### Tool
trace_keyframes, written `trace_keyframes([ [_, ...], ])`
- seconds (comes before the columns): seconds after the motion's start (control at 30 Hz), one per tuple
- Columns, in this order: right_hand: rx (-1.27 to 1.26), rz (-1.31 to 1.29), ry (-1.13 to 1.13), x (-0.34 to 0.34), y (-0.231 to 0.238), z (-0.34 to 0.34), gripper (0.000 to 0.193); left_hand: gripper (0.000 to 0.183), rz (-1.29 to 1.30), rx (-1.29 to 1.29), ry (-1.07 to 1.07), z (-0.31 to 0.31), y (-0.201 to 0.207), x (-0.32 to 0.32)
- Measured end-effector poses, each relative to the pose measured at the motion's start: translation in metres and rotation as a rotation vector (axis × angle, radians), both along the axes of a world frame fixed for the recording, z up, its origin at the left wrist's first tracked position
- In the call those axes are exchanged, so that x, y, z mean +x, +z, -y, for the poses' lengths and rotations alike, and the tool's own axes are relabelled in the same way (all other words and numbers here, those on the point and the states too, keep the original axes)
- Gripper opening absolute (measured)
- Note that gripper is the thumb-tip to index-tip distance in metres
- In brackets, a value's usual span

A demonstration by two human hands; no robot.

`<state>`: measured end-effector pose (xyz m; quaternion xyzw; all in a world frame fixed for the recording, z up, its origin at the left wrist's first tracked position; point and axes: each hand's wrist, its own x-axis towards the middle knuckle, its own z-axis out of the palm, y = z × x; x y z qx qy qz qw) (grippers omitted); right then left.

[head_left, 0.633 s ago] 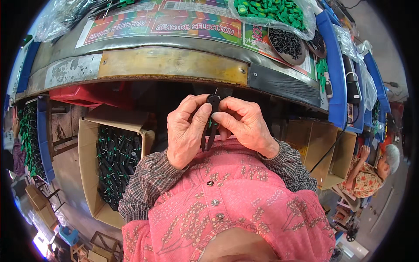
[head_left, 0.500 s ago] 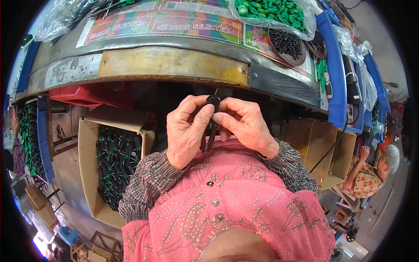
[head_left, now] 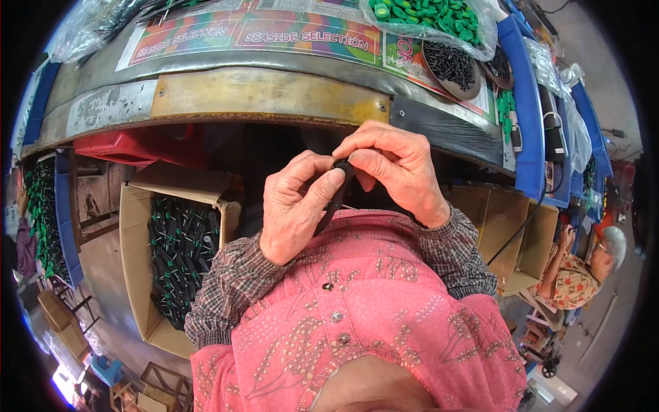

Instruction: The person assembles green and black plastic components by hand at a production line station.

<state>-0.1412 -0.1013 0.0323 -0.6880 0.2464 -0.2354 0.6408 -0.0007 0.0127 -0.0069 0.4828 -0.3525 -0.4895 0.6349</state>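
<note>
In front of my chest, below the table edge, my left hand [head_left: 296, 206] pinches a slim black plastic part [head_left: 336, 196] between thumb and fingers. The part has a rounded head at the top and a long body slanting down toward my shirt. My right hand [head_left: 401, 172] is closed at that head, thumb and forefinger pressed together on it. The fingers cover most of the head, so any small piece in the right fingertips is hidden.
A cardboard box [head_left: 137, 268] of black parts with green bits and pale pins stands at left. On the metal-edged table [head_left: 268, 96] are a bag of green plastic pieces [head_left: 432, 20] and a dish of small black pieces [head_left: 449, 69]. Blue bins [head_left: 525, 110] and a seated person are at right.
My right hand has risen and now grips the part's head from above. The thin metal pin that stuck up from it no longer shows. The part's two legs are less visible.
</note>
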Motion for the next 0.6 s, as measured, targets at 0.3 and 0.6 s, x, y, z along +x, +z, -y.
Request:
trace_keyframes([
  [0.3,0.175,0.056,0.06,0.001,-0.007,0.001,0.014,0.018,0.062,0.038,-0.093,-0.005,0.005,0.003],
  [0.6,0.093,-0.07,0.023,-0.005,-0.002,0.0,0.012,0.016,0.25,-0.01,-0.002,0.003,0.0,0.005],
])
